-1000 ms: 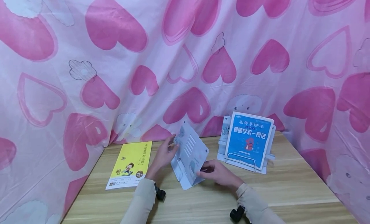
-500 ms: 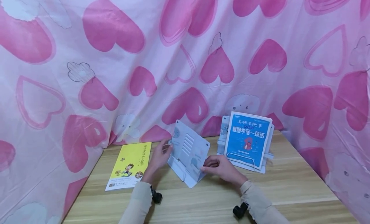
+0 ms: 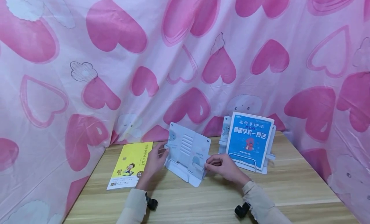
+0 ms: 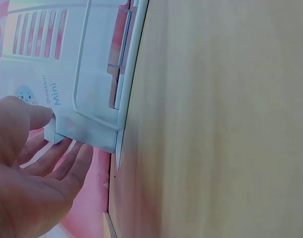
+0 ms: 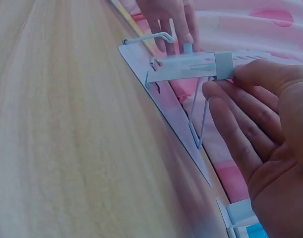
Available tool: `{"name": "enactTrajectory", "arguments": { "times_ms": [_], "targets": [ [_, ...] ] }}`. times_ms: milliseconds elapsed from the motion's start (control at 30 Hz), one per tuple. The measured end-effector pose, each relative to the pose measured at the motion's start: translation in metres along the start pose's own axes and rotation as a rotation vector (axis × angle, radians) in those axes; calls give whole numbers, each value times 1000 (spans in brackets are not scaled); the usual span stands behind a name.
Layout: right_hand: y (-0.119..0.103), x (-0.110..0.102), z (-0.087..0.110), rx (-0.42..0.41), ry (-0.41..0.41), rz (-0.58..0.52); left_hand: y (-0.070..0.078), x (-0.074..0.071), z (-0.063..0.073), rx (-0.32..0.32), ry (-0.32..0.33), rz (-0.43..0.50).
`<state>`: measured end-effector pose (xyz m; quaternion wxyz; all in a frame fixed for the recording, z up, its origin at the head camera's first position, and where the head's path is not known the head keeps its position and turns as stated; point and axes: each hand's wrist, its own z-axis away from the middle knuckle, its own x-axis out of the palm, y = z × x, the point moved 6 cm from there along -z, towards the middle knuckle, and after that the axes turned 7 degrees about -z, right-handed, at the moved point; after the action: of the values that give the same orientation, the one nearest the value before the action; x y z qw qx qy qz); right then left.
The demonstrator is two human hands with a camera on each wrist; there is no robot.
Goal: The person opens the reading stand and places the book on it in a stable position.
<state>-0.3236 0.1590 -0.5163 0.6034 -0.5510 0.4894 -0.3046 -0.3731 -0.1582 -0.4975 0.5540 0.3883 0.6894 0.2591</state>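
A light-blue metal book stand [image 3: 188,147] with slots and small cartoon prints stands on the table, its back panel leaning and a wire page holder [image 4: 78,74] along its front. My left hand [image 3: 157,158] pinches the small tab [image 4: 53,129] at the panel's left edge, thumb in front and fingers behind. At the right edge, the thumb and fingers of my right hand [image 3: 224,167] pinch the other tab [image 5: 224,65]. Seen from the right wrist, a wire leg [image 5: 200,119] props the panel from behind.
To the left lies a yellow book [image 3: 130,166], partly covered by my left forearm. At the back right, a second stand [image 3: 223,147] holds a blue-covered book [image 3: 248,140] upright. A pink heart-patterned cloth [image 3: 185,66] hangs behind the wooden table [image 3: 214,204].
The book stand has turned so its front faces me more squarely. My left hand has moved left and a little nearer, while my right hand has shifted slightly right and up along the panel's edge.
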Motion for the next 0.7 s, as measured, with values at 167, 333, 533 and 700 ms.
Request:
{"name": "enactTrajectory", "arguments": {
  "times_ms": [167, 333, 533, 700],
  "targets": [
    [-2, -1, 0, -6, 38, 22, 2, -5, 9, 4, 8, 13],
    [-2, -1, 0, -2, 97, 53, -1, -11, 18, -32, 11, 6],
    [-1, -3, -1, 21, 227, 58, -6, -18, 26, -60, 19, -16],
    [-3, -2, -1, 75, 346, 64, -8, -23, 32, -69, 31, -17]
  ]
}}
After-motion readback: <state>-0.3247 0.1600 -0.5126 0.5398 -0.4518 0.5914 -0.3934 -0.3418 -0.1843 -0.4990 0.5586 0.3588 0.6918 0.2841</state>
